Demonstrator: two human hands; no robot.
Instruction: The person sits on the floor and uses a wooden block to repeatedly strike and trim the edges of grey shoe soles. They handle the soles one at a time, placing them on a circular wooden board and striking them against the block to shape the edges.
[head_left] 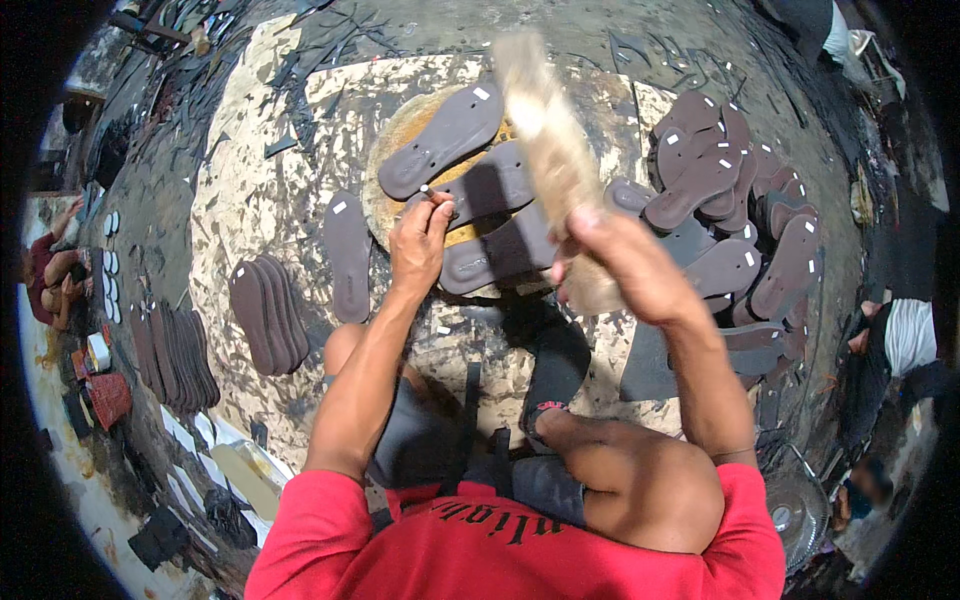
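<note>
My left hand [417,245] pinches a short rod-like punch [428,190], its light end sticking up past the fingers. It is over the heel end of a brown sandal sole [505,170]. My right hand [630,262] grips a pale wooden mallet [550,140], raised and blurred by motion. Another brown sole [445,140] lies behind, and a third sole [490,258] lies nearer to me, partly shaded. All three rest on a round, yellowish board [392,128]. One more sole [348,255] lies left of the board.
Loose soles [700,180] are heaped on the right. Neat rows of soles [268,315] and more stacked soles [175,355] stand at left. A stained pale sheet [240,180] covers the floor, with dark scraps [330,45] beyond. Another person [55,265] sits far left; a fan [800,510] stands lower right.
</note>
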